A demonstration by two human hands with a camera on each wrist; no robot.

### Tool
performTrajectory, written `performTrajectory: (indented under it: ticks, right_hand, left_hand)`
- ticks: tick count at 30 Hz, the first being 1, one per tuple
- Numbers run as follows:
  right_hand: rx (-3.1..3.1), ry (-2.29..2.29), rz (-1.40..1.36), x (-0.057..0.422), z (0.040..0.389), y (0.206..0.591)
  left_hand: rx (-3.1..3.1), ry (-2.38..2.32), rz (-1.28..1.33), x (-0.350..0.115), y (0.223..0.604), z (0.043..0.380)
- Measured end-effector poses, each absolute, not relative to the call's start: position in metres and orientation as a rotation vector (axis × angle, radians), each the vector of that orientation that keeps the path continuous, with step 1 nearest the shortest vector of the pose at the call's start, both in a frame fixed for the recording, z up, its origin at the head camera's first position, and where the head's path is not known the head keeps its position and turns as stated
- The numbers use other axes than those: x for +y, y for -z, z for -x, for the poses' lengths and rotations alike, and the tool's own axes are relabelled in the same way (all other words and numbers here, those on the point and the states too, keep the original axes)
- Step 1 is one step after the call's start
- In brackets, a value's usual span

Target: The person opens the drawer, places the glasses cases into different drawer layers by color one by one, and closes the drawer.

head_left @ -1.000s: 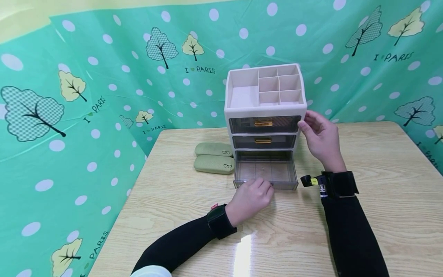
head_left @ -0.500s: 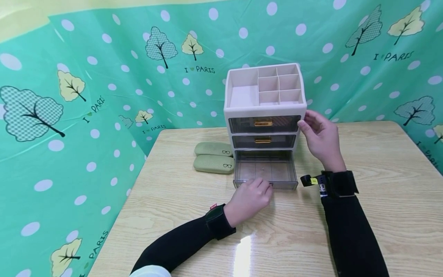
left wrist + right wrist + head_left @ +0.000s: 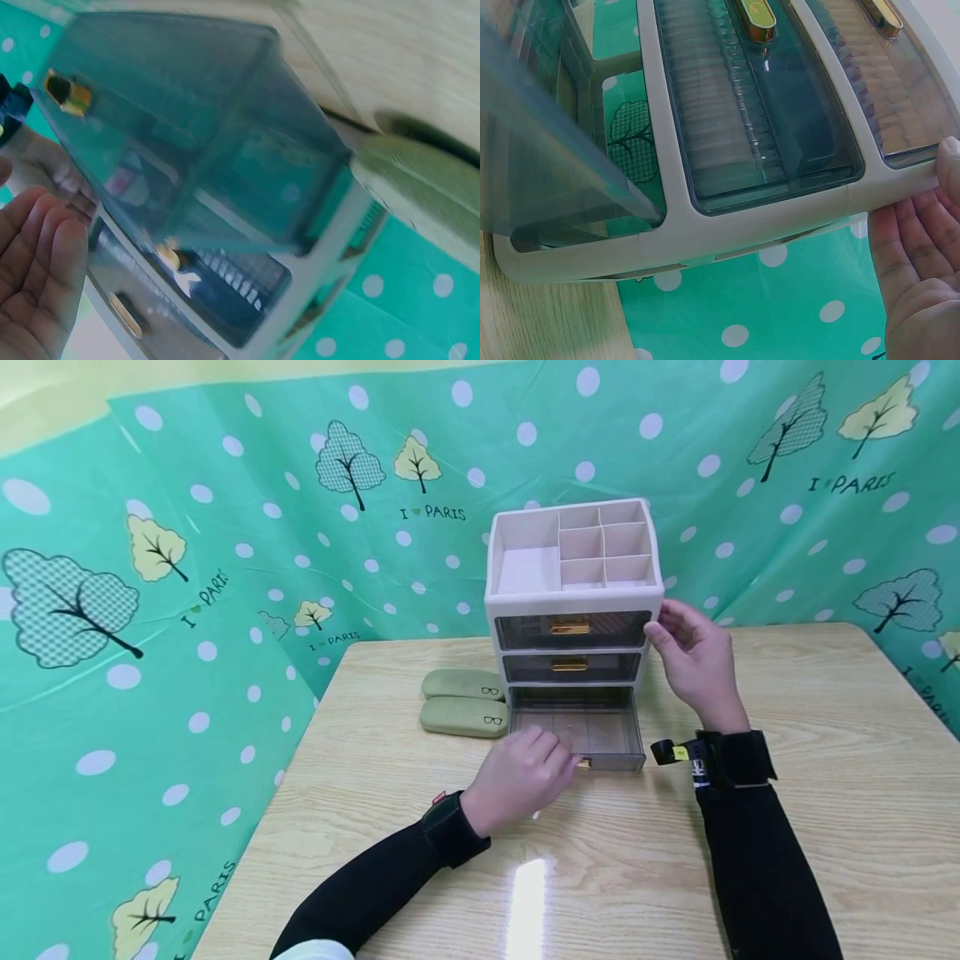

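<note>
A white desktop organizer with smoky drawers stands in the head view, its bottom drawer pulled out with nothing visible inside. Just left of that drawer's gold handle, my left hand hovers before the drawer front. The left wrist view shows its fingers loosely extended, holding nothing and apart from the handle. My right hand grips the organizer's upper right side. In the right wrist view the thumb lies on the front frame while the other fingers reach round the side wall.
Two green glasses cases lie side by side against the organizer's left side. A polka-dot cloth hangs behind the wooden table. The upper drawers, with gold handles, are closed.
My left hand has let go of the bottom drawer's handle and shifted a little left, leaving the handle visible. The drawer stays pulled out. My right hand has not moved.
</note>
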State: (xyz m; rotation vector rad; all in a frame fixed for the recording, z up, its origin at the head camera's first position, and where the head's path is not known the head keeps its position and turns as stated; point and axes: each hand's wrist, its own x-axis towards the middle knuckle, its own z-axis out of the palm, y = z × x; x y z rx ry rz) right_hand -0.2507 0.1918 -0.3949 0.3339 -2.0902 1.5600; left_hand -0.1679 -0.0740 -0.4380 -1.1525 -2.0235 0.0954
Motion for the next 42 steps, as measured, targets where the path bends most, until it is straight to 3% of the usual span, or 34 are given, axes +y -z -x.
performTrajectory:
  ticks: [24,42]
  right_hand:
    - [-2.085,-1.547,-0.345,0.194,0.251,0.397]
    - [-2.088,-1.521,-0.36,0.195,0.253,0.398]
  left_hand:
    - [-2.184,-0.008,0.862,-0.145,0.42,0.212]
    - [-2.724,0.051,1.093,-0.205,0.445,0.267]
